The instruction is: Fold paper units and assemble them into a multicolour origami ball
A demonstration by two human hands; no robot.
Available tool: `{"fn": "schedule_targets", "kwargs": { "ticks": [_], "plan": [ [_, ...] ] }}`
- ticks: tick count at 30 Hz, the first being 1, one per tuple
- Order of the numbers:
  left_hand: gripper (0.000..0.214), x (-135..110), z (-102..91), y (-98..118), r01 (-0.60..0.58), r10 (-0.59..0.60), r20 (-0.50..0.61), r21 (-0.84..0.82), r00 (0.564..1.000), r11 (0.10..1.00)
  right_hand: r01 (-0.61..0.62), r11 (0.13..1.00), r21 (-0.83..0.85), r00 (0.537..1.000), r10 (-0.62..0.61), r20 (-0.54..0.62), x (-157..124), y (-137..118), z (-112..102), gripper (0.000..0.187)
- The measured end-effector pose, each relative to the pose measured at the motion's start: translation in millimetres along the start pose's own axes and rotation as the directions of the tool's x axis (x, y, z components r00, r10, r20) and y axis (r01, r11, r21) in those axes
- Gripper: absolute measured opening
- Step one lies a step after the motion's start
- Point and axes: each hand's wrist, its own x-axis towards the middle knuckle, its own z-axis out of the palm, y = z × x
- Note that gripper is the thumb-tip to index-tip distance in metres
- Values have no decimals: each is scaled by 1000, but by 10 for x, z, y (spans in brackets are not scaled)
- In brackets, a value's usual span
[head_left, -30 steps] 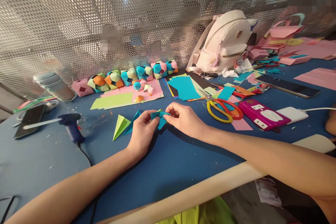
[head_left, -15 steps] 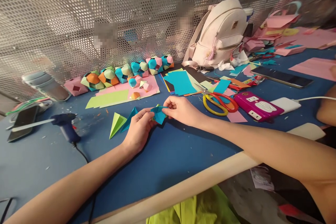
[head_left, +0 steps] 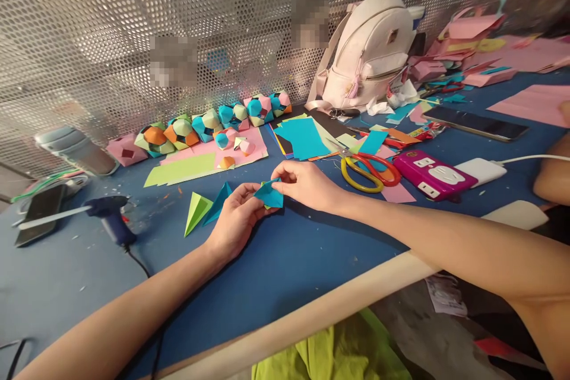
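A small folded blue paper piece (head_left: pixel 269 194), with a bit of green showing at its edges, is held up between both hands over the blue table (head_left: pixel 294 273). My left hand (head_left: pixel 238 214) grips its left side between thumb and fingers. At its upper right corner, my right hand (head_left: pixel 303 185) pinches the paper with fingertips. Just left of my left hand stand a folded blue paper piece (head_left: pixel 217 204) and a folded light-green paper piece (head_left: pixel 196 212).
A glue gun (head_left: pixel 111 219) lies at left near a phone (head_left: pixel 42 214) and a tumbler (head_left: pixel 75 148). Several folded paper balls (head_left: pixel 207 124) line the mesh wall. Scissors (head_left: pixel 365 175), a purple power adapter (head_left: pixel 434 177) and a pale backpack (head_left: pixel 369 53) are at right.
The blue piece has turned in my fingers, from showing an open, cupped side to showing a flatter face. The view has shifted slightly.
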Motion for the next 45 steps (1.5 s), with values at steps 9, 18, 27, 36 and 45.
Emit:
{"fn": "schedule_targets", "kwargs": {
  "ticks": [9, 18, 27, 36, 45],
  "plan": [
    [27, -29, -5, -22, -82, 96, -36, 296, 995, 952, 411, 893, -185, 909, -386, 157, -63, -69, -58, 10],
    [28, 5, -42, -38, -80, 108, -147, 185, 983, 980, 38, 993, -109, 999, -37, 4, -85, -130, 45, 11],
    [22, 3, -47, -56, -89, 116, -94, 253, 989, 963, 163, 973, -162, 985, -169, -22, -76, -69, 71, 11],
    [20, 46, -60, -78, -130, 146, -129, 129, 981, 983, 25, 997, -72, 998, -29, -57, -80, -84, 103, 16],
    [20, 32, -62, -79, -114, 130, -122, 136, 984, 984, 7, 1000, -22, 995, -9, -95, -43, -33, 111, 12]
  ]
}}
